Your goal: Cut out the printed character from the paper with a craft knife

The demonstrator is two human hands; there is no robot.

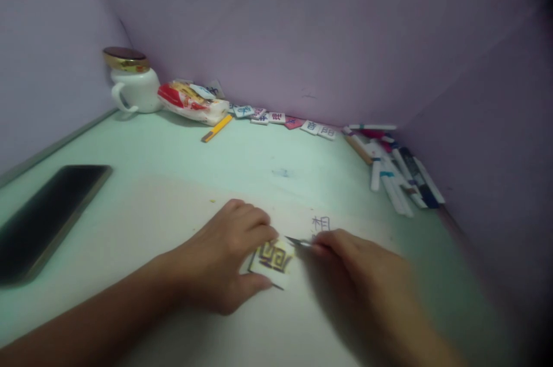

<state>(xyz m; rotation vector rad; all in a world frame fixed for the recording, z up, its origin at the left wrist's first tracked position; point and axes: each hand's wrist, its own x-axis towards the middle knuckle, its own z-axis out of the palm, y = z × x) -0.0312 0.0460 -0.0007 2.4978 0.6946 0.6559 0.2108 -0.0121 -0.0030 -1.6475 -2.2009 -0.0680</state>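
A small white card point(273, 260) with yellow and dark purple character-like shapes lies on a pale sheet point(173, 211) on the table. My left hand point(228, 254) grips the card from its left side, fingers at the top edge and thumb at the bottom edge. Just right of the card, my right hand point(358, 263) is closed on a thin, pointed metal tool point(298, 241), whose tip is at the card's upper right corner. Purple handwriting point(321, 223) shows on the sheet above my right hand. The handle of the tool is hidden in my fingers.
A dark phone point(52, 217) lies at the left. Along the back wall are a white mug point(140, 90) with a gold lid, a red-and-white packet point(192, 103), a yellow stick-like piece point(217, 128) and several small lettered cards point(276, 117). Several markers point(393, 182) are piled at the right.
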